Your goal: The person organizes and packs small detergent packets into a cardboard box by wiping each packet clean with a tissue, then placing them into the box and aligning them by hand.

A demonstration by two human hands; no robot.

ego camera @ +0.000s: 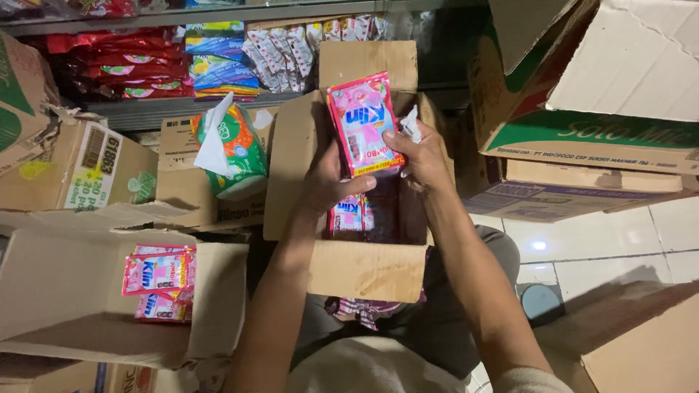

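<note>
Both hands held a stack of pink sachets point(362, 124) above the open cardboard box point(364, 269) in the centre of the frame. The left hand point(329, 182) gripped its lower edge, the right hand point(419, 156) its right side. More pink packets point(156, 280) lay at lower left.

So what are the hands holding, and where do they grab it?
Both hands hold one pink sachet above the open cardboard box. The left hand and the right hand pinch its lower end, one at each bottom corner.

A pink sachet pack point(362, 124) stands upright above an open cardboard box point(364, 266) holding more.
</note>
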